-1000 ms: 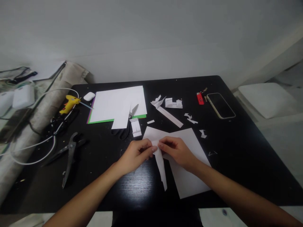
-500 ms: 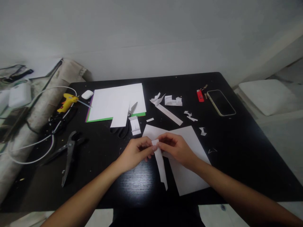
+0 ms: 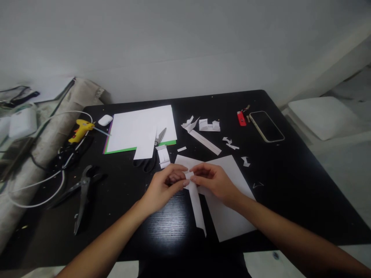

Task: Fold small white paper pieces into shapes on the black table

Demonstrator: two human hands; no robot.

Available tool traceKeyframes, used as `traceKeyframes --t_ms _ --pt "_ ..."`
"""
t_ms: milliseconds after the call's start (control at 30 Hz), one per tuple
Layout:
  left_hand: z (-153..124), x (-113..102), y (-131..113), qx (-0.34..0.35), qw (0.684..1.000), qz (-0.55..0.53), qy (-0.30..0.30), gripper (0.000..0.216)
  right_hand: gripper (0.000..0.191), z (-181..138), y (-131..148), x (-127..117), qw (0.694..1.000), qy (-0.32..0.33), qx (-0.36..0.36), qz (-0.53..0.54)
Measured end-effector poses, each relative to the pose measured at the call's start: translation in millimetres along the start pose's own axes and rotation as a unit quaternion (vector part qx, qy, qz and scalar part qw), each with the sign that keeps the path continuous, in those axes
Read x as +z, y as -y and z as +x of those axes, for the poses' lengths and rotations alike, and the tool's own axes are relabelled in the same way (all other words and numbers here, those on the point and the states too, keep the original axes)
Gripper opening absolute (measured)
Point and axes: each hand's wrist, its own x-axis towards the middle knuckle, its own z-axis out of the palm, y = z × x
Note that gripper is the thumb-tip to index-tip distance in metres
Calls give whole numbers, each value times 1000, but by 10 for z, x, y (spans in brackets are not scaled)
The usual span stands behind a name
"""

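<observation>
Between both hands is a long white paper strip [image 3: 197,208], its lower end hanging toward the table's front edge. My left hand [image 3: 166,185] pinches the strip's upper end from the left, thumb and fingers closed on it. From the right, my right hand [image 3: 216,179] grips the same folded end with thumb and forefinger. Under and beside my right hand lies a white paper sheet [image 3: 228,216]. Just beyond my left hand sits a small folded paper piece [image 3: 164,156]. Black-handled scissors [image 3: 149,165] lie partly under a white paper piece [image 3: 145,148].
A stack of paper [image 3: 130,125] lies at the back left. Cut scraps [image 3: 230,143] and a folded strip [image 3: 205,142] are beyond my hands. Pliers [image 3: 84,189] and a yellow glue gun [image 3: 81,130] lie left; a red lighter [image 3: 241,118] and phone [image 3: 266,126] right.
My left fingers have shifted slightly on the strip's upper end, away from my right fingertips. Both hands still hold it. The camera view has moved a little.
</observation>
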Motion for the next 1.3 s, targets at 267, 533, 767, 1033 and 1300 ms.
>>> traceKeyframes --t_ms 267,533,767,1033,1300 --pt "-18 -22 -30 83 990 111 -22 16 30 -11 5 -2 999 6 28 18" --pt "-11 -40 -40 122 984 133 -4 15 30 -9 -4 -19 998 13 49 40" --pt "4 -49 -59 144 981 131 -19 15 29 -14 29 -14 996 25 59 58" --pt "5 -63 -37 151 978 147 -10 14 30 -10 6 -21 997 21 57 36" --pt "10 -68 -12 145 979 145 -5 14 31 -4 6 -16 998 13 54 27"
